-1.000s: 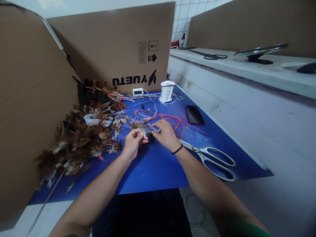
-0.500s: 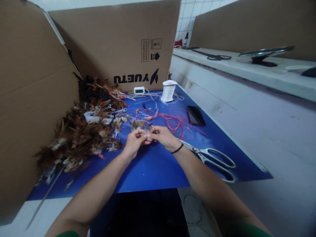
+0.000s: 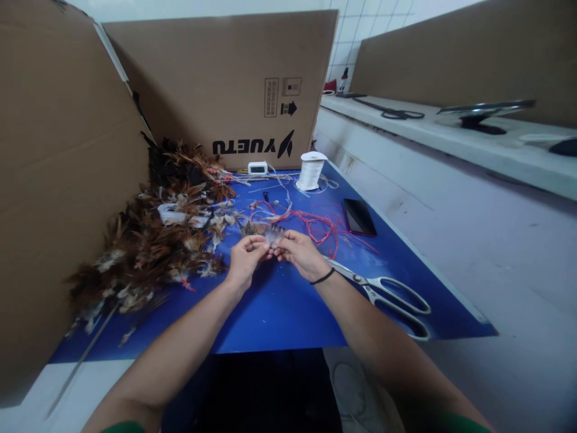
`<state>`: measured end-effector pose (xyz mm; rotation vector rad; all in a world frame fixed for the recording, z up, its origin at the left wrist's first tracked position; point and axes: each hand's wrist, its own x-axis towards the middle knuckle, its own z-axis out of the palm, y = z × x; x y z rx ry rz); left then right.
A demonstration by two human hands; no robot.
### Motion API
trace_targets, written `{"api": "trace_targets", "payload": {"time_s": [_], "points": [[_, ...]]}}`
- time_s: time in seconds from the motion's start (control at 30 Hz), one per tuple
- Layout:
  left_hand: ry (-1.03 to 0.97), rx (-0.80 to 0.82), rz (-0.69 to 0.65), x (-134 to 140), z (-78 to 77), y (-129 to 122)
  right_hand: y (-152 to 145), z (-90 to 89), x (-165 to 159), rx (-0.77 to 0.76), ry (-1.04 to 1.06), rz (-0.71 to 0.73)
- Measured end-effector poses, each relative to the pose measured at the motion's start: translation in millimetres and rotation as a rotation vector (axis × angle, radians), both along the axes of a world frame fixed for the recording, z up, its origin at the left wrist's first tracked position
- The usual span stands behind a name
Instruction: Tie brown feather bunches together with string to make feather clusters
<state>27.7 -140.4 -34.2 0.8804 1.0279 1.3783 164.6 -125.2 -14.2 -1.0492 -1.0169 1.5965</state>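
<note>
Both my hands meet over the blue table [image 3: 274,319], pinching a small grey feather tuft [image 3: 273,235] between them. My left hand [image 3: 246,257] grips it from the left with thumb and forefinger. From the right, my right hand [image 3: 301,252] is closed on the same tuft; a dark band circles that wrist. The quill ends lie hidden behind the fingertips. Just beyond my fingers lie more small feathers [image 3: 250,228] and a tangle of red string [image 3: 315,219]. Large scissors [image 3: 374,285] rest beside my right wrist, handles toward me.
A big pile of brown feathers [image 3: 153,240] fills the left side against a cardboard wall [image 3: 54,180]. At the back stand a white spool [image 3: 311,172] and a small digital display [image 3: 257,168]. A phone [image 3: 359,217] lies at right, below a white ledge [image 3: 428,126].
My fingertips have parted slightly and more of the grey tuft shows between them. Both hands keep nearly the same place; the whole view has shifted slightly.
</note>
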Motion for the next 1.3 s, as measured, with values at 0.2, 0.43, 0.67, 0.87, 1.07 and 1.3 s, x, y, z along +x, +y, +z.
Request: {"api": "trace_targets", "payload": {"time_s": [0.2, 0.43, 0.67, 0.87, 1.07, 1.3], "points": [[0.173, 0.134, 0.087, 1, -2.4, 0, -1, -4.0, -6, -0.033, 0.080, -0.024], [0.358, 0.237, 0.149, 2, -9.2, 3, -3, -4.7, -10, -0.061, 0.074, -0.060], [0.573, 0.366, 0.205, -1, -4.1, -2, -2, -6.8, -8, -0.084, 0.131, -0.056], [0.660, 0.486, 0.198, -4, -3.6, -3, -2, -6.0, -8, -0.134, 0.202, -0.039], [0.897, 0.714, 0.178, -12, -11.0, 4, 0, -7.1, -7, -0.208, 0.227, -0.035], [1.115, 0.865, 0.226, -15, -9.1, 7, -4, -2.7, -6, -0.123, 0.175, 0.019]]}}
